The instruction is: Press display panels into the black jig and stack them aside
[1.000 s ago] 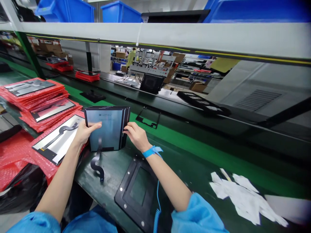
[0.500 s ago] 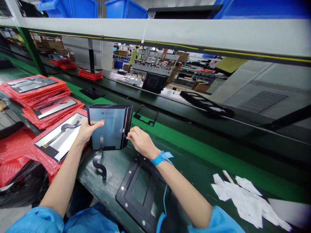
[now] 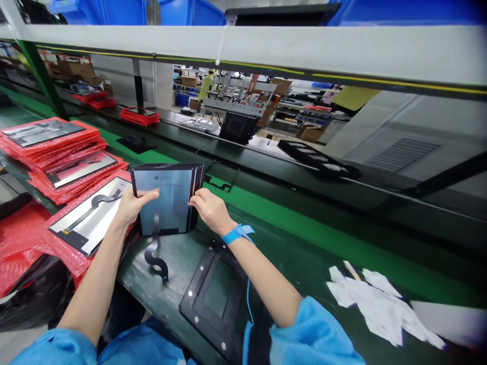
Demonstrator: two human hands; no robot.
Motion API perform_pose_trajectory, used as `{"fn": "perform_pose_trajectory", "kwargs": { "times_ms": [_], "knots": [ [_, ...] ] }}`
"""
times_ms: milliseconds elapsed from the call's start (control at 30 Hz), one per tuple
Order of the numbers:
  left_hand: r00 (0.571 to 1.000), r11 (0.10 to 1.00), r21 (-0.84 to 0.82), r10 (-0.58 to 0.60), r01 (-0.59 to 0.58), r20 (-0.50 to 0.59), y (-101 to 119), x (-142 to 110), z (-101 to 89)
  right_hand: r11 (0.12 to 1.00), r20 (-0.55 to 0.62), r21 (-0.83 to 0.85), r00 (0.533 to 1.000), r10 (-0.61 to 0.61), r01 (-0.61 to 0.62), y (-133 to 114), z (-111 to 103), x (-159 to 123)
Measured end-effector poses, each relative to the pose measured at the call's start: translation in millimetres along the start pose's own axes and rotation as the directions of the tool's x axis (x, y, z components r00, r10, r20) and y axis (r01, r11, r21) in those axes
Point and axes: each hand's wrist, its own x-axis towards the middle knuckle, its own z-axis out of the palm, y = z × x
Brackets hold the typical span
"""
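Note:
A stack of display panels (image 3: 173,203) stands upright on edge on the green bench, its silvery back toward me. My left hand (image 3: 131,205) grips the left edge, thumb across the front panel. At the right edge, the closed fingers of my right hand (image 3: 209,208) pinch the side of the stack; a blue wrist strap (image 3: 239,233) circles that wrist. From the front panel's lower edge a dark flex cable (image 3: 155,256) hangs onto the bench. A black frame fixture (image 3: 200,299) with silvery dots lies just right of the cable.
Red bubble-wrap pouches with panels (image 3: 87,218) are piled at left. White gloves or cloths (image 3: 375,299) lie at right. A thin black frame (image 3: 224,180) rests behind the stack. The strap's coiled blue cord (image 3: 246,337) runs down past the fixture. A shelf beam (image 3: 266,48) crosses above.
My right hand has moved slightly left and up along the stack's right edge, closer against the panels. My left hand keeps its hold. The whole view has shifted a little.

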Motion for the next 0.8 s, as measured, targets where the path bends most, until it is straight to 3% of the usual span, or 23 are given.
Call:
{"fn": "perform_pose_trajectory", "kwargs": {
  "times_ms": [133, 200, 267, 367, 433, 500, 600, 800],
  "knots": [
    [1.0, 1.0, 0.003, 0.001, -0.001, -0.014, 1.0, -0.9, 0.6, 1.0, 0.026, 0.004, 1.0, -0.008, 0.008, -5.9, -3.5, 5.5],
    [1.0, 1.0, 0.002, 0.004, -0.004, -0.021, 0.7, -1.1, 1.3, 1.0, 0.029, 0.014, 1.0, -0.003, 0.002, -10.8, -17.5, -3.5],
    [1.0, 1.0, -0.003, 0.007, -0.008, -0.029, -0.3, -1.1, 1.9, 1.0, 0.02, 0.022, 1.0, 0.02, -0.02, -17.3, -45.4, -26.3],
    [0.999, 1.0, -0.019, 0.003, -0.004, -0.044, -2.7, -0.4, 1.5, 0.992, -0.021, 0.001, 0.992, 0.128, -0.128, -32.2, -105.1, -78.2],
    [0.999, 0.999, -0.032, -0.008, 0.007, -0.046, -4.7, 0.7, 0.7, 0.96, -0.07, -0.055, 0.96, 0.272, -0.276, -44.9, -140.4, -107.5],
    [0.999, 0.999, -0.046, -0.019, 0.017, -0.048, -6.3, 2.2, 0.2, 0.922, -0.099, -0.092, 0.925, 0.367, -0.376, -55.5, -156.8, -118.6],
    [0.998, 0.998, -0.063, -0.021, 0.017, -0.055, -6.3, 4.1, 1.4, 0.937, -0.06, -0.035, 0.937, 0.345, -0.348, -59.0, -136.1, -96.0],
    [0.999, 0.998, -0.062, -0.015, 0.011, -0.049, -1.8, 3.5, 6.0, 0.99, -0.025, 0.091, 0.994, 0.111, -0.108, -36.8, -36.3, -11.8]
  ]
}}
